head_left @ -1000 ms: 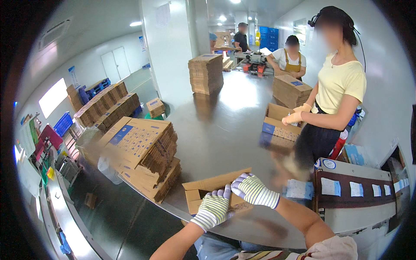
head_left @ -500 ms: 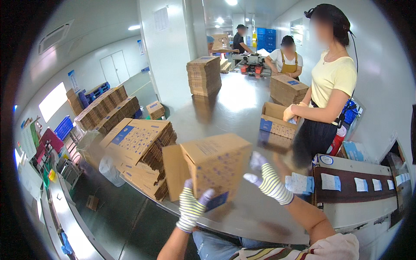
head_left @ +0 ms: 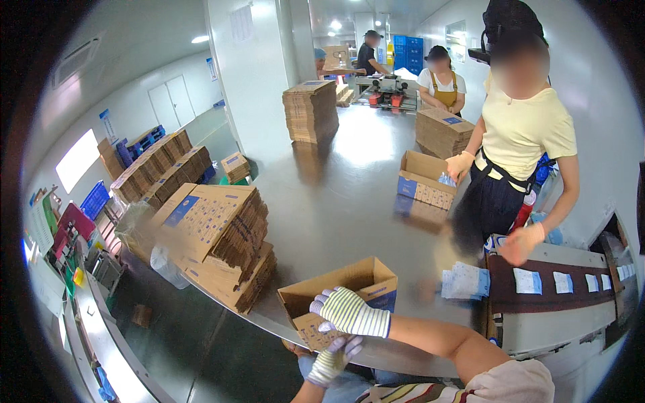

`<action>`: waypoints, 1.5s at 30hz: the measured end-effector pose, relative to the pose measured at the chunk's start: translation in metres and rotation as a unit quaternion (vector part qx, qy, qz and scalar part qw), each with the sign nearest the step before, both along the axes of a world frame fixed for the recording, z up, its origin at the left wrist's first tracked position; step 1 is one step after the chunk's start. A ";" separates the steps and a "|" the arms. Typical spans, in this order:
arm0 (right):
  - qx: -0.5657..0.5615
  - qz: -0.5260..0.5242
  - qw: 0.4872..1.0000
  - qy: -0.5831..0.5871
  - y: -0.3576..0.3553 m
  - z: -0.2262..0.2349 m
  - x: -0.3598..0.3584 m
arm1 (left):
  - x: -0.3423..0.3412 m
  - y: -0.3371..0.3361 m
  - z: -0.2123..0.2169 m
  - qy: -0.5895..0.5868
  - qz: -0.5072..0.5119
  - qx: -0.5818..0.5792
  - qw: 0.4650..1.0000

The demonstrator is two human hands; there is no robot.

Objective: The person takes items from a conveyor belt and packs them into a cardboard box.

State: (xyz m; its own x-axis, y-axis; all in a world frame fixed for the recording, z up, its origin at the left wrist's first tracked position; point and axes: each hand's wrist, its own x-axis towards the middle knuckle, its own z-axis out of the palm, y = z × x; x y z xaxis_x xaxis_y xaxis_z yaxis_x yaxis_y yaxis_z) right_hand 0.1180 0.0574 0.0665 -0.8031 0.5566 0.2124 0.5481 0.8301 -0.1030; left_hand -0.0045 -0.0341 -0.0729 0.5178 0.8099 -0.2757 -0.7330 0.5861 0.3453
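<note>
My right hand (head_left: 349, 312) lies across the open box (head_left: 339, 295) at the desk (head_left: 336, 208) edge, fingers over its near rim; left hand (head_left: 334, 356) sits under it, half hidden, so its grip I cannot tell

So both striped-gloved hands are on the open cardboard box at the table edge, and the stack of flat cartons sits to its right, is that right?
Not quite. The head view shows the stack of flat cartons to the left of the open cardboard box, not the right. The rest holds: the right hand and left hand are both on the box at the table edge.
</note>
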 end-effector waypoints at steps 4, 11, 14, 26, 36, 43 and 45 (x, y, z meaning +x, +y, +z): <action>0.013 0.051 0.999 -0.004 0.004 0.001 0.001 | -0.114 -0.010 -0.019 0.695 -0.124 0.321 0.631; 0.082 0.114 0.979 0.147 0.012 -0.006 0.023 | -0.089 0.033 0.177 0.805 -0.055 0.578 0.120; 0.023 0.122 0.979 0.162 0.011 -0.007 0.028 | -0.055 0.050 0.153 0.698 -0.203 0.681 0.094; -0.006 -0.108 0.895 0.433 0.014 -0.057 0.043 | -0.001 0.044 0.128 0.697 -0.071 0.673 0.238; -0.013 -0.082 0.898 0.433 0.024 -0.067 0.045 | 0.006 0.041 0.122 0.717 -0.052 0.659 0.219; -0.030 -0.066 0.898 0.434 0.030 -0.068 0.042 | 0.009 0.040 0.129 0.723 -0.038 0.652 0.223; -0.051 -0.063 0.898 0.433 0.033 -0.074 0.042 | 0.009 0.039 0.130 0.724 -0.044 0.653 0.220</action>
State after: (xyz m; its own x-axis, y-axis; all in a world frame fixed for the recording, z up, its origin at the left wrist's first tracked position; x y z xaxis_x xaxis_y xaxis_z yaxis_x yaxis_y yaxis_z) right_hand 0.1598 0.0907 -0.0074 -0.2906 0.6839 0.6691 0.3148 0.7287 -0.6082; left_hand 0.0046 0.0051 0.0567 0.6827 0.6923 0.2338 0.6923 -0.7152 0.0959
